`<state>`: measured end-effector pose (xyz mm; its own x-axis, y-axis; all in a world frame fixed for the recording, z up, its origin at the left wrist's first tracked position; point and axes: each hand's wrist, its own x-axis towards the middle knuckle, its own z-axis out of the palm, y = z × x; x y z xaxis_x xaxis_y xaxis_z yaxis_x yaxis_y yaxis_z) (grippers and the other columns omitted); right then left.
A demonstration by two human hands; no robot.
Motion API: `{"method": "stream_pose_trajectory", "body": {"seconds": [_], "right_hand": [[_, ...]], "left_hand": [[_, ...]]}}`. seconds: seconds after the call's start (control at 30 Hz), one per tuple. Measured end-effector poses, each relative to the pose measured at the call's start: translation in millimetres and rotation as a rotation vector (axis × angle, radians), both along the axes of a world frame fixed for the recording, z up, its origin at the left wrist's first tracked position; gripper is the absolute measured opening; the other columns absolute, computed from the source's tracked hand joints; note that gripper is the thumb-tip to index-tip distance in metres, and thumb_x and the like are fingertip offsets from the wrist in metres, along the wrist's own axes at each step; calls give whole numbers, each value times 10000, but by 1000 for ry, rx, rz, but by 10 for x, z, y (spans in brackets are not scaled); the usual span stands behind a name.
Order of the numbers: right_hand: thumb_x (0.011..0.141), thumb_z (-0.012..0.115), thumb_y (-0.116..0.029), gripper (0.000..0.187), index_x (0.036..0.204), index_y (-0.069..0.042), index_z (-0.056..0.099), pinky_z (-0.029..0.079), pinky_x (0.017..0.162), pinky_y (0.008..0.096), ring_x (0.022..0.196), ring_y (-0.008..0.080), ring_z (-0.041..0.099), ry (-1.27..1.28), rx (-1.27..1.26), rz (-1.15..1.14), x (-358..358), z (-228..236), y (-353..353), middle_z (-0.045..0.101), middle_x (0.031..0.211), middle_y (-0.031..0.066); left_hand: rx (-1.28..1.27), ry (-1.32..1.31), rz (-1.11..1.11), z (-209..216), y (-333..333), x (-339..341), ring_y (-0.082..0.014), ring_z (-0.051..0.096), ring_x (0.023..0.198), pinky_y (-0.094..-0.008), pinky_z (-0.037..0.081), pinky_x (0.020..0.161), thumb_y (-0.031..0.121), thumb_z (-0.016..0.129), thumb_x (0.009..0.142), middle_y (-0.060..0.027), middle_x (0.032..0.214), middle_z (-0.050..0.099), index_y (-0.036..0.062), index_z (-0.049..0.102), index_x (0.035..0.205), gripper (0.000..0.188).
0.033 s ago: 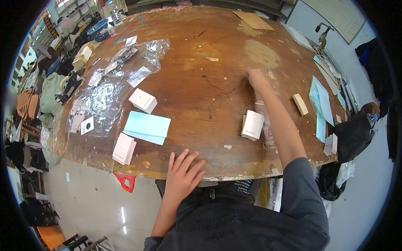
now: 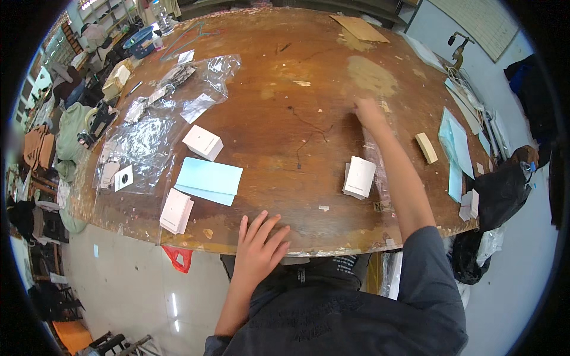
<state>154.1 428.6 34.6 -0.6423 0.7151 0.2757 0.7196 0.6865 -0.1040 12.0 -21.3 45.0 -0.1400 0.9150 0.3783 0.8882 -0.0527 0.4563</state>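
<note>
My left hand (image 2: 260,246) rests at the table's near edge with its fingers spread, holding nothing. My right hand (image 2: 369,114) reaches far across the table, fingers curled together; whether anything is in them is hidden. Beneath that forearm lies a clear plastic strip (image 2: 373,155). Beside the strip stands a stack of white cards (image 2: 360,175). A dark thin string (image 2: 313,126) lies left of my right hand. Folded light-blue paper (image 2: 209,180) lies beyond my left hand, between a white card stack (image 2: 203,142) and a pinkish-white card stack (image 2: 176,210).
Clear plastic bags (image 2: 145,151) with tags cover the table's left side. At the right are a cream block (image 2: 426,148), blue sheets (image 2: 454,145) and another card stack (image 2: 469,204). A brown board (image 2: 359,28) lies at the far edge; a blue basket (image 2: 140,43) stands far left.
My right hand has shifted very slightly to the right. My left hand and the stacks stay in place.
</note>
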Motion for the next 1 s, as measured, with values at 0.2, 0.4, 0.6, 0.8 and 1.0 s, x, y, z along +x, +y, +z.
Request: {"method": "stream_pose_trajectory", "body": {"seconds": [0.2,0.4,0.6,0.8,1.0], "right_hand": [[784,611,-53,237,1007,-12,682,499,843,460,978,418,613,104,168,-325,1317,445,-309,635,1052,228],[782,749,-368,566,1262,-105,606,405,1035,468,1256,390,485,169,-155,77,1236,636,-1477,531,1329,229],[686,811,-440,783,1368,-200,512,395,1048,505,1304,398,434,-161,-144,223,725,724,-2015,389,1468,195],[669,835,-365,758,1337,-183,526,447,1009,460,1255,376,474,-125,-321,143,691,671,-1961,453,1369,192],[682,829,-314,681,1291,-162,565,468,968,459,1184,382,515,-76,-299,114,692,635,-1976,520,1243,188]], "left_hand": [[7,2,-85,-47,314,-46,-301,464,1290,-585,281,1091,241,703,841,-74,1289,566,118,677,1108,295],[25,-6,-165,-3,558,68,-318,466,1294,-601,259,1100,223,721,818,-75,1298,566,121,669,1134,335],[-3,9,-161,25,432,178,-282,472,1286,-581,258,1115,263,686,865,-62,1297,564,130,670,1140,306],[-33,-87,-140,37,260,82,-280,491,1272,-575,239,1124,249,702,852,-54,1274,581,132,678,1128,300],[-5,-103,-138,54,205,30,-282,506,1258,-572,252,1118,234,713,840,-60,1263,588,126,682,1118,300]]}}
